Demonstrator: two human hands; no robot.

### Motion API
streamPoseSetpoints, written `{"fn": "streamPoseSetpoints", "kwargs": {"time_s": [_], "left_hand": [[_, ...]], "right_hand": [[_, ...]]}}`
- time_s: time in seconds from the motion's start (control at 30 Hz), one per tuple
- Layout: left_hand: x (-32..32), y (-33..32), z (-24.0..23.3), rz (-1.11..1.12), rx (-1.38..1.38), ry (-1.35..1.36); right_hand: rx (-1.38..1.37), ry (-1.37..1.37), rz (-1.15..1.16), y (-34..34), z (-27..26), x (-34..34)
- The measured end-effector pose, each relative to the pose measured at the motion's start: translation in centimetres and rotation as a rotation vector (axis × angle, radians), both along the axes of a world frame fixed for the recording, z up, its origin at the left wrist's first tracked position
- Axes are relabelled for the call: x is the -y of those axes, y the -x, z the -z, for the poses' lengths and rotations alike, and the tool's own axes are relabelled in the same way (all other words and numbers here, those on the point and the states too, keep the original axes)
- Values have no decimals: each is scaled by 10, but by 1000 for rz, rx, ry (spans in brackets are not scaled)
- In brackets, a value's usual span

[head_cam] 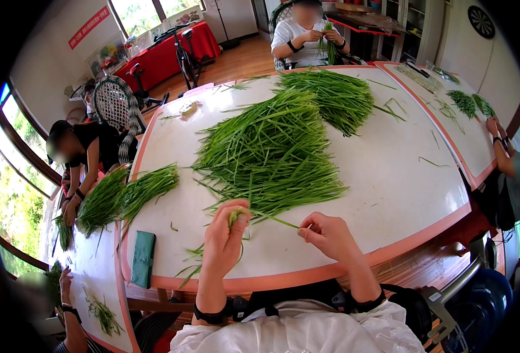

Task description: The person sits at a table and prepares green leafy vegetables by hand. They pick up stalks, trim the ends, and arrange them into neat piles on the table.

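Observation:
Close to the table's near edge, my left hand (228, 236) is closed around a few green stalks, with some cut ends showing at the fist and leaf tips hanging below it. A single long green blade (277, 219), like a garlic chive leaf, stretches between my two hands. Thumb and fingers of my right hand (326, 234) pinch its right end. Just beyond both hands lies a large heap of garlic chives (264, 154) on the white table (387, 176). A second bundle of chives (337, 99) lies behind it. A few loose leaves (193, 262) rest under my left wrist.
A green case (143, 259) lies at the table's near left corner. More chives (149, 187) lie at the left edge. People work around: one opposite (306, 37) holds a bunch, others sit left and right. A small clear packet (190, 109) lies at the far left.

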State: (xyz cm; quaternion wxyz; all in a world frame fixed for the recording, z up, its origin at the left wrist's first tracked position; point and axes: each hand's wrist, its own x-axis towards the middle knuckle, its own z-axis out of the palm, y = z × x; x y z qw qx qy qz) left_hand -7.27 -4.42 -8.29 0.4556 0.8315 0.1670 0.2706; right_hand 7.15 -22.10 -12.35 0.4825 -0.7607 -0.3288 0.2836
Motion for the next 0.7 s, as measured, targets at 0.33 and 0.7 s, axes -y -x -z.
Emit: {"fn": "streamPoseSetpoints", "kwargs": {"time_s": [0.33, 0.7], "left_hand": [[34, -17, 21, 225, -141, -195], [18, -9, 24, 152, -164, -141]], "right_hand": [[10, -117, -99, 20, -8, -2], [44, -123, -195, 16, -6, -3]]}}
